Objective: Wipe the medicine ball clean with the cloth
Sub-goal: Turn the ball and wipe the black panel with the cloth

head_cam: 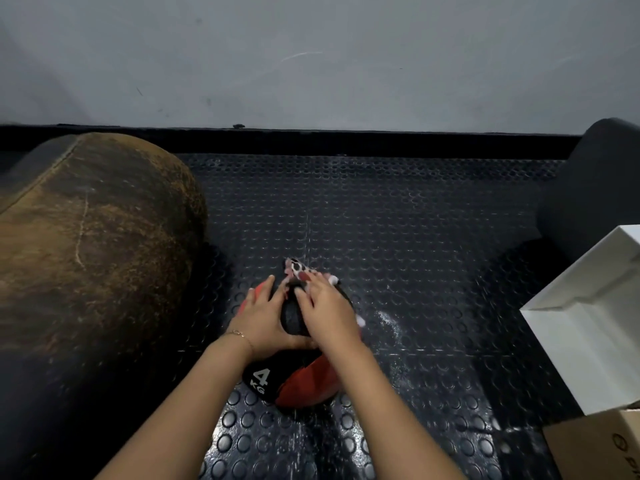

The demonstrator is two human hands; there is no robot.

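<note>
On studded black floor mat (398,237): red-black medicine ball (304,382), "4 KG" mark facing camera. Left hand (263,320) spread flat on ball's top left, steadying. Right hand (327,311) presses patterned cloth (299,268) against ball's far side, fingers extended. Worn brown punching bag (93,244) lies at left.

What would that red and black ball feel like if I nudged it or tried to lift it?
The medicine ball is marked 4 KG, so it is probably heavy for its size. Being round, it could roll on the studded floor mat, which may be why the left hand rests on it while the right hand presses the cloth on top.
</note>
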